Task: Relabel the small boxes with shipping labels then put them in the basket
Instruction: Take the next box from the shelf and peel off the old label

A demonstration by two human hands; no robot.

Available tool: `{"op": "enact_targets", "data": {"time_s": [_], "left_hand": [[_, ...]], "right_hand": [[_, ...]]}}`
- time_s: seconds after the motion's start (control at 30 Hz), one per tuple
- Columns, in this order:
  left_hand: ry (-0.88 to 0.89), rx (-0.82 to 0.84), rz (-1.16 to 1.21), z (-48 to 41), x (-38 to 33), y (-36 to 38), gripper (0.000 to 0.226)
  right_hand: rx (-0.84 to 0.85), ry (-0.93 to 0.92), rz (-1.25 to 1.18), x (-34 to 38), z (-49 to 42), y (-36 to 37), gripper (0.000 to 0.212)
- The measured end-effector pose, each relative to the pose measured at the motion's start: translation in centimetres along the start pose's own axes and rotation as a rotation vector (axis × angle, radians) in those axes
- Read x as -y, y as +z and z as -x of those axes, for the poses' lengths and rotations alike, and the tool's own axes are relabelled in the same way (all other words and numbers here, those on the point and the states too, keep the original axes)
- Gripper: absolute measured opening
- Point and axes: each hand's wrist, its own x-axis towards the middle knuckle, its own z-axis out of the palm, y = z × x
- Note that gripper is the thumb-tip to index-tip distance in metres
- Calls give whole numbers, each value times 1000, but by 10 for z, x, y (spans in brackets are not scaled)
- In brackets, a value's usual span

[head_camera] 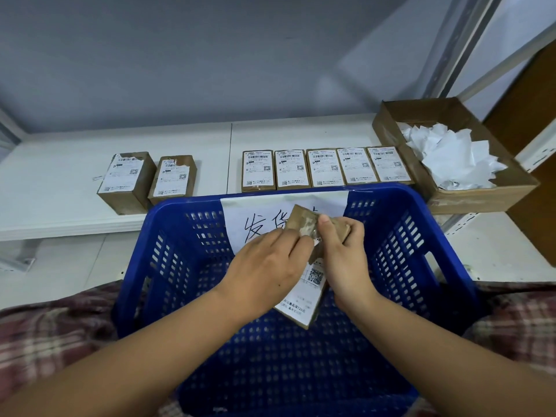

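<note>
blue basket [168, 257] – handwritten paper sign [270, 212] on its far wall. cardboard tray [481, 203] at right holds torn white scraps [451, 158]. small box [301, 219] – brown, label half peeled – is over the basket w/ left grip [270, 263] & right grip [343, 254] clasping it.

Past the basket [391, 251] rim, five boxes [323, 168] form a wall, carton [481, 201] blocks right; a gap opens left, before two more boxes [132, 176].

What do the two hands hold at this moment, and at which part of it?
One small box, over the basket. The right hand grips its upper end, thumb on top; the left hand holds its left edge near the middle.
</note>
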Motion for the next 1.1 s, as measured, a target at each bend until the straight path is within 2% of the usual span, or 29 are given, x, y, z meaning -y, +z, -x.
{"op": "enact_targets", "data": {"time_s": [0.1, 0.27, 0.47, 0.6, 0.7, 0.77, 0.87, 0.97, 1.1], "left_hand": [[-65, 30, 85, 0, 4, 0, 18], [-402, 39, 496, -4, 8, -11, 63], [-578, 20, 455, -5, 10, -10, 45], [-562, -90, 488, -4, 13, -9, 21], [-537, -94, 458, -2, 18, -8, 23], [-469, -65, 415, 0, 19, -6, 16], [-389, -14, 362, 4, 18, -5, 26], [-345, -21, 295, 4, 18, -3, 22], [-252, -32, 194, 2, 17, -1, 20]], "right_hand": [[52, 14, 2, 2, -2, -1, 36], [90, 2, -20, 11, -7, -4, 32], [150, 92, -133, 14, -5, -5, 31], [238, 151, -165, 21, -6, -9, 25], [341, 154, -84, 22, -5, -10, 33], [374, 117, 8, 21, -7, -11, 46], [377, 132, 70, 20, -13, -13, 66], [373, 174, 63, 20, -15, -15, 63], [283, 138, 51, 16, -12, -11, 54]]}}
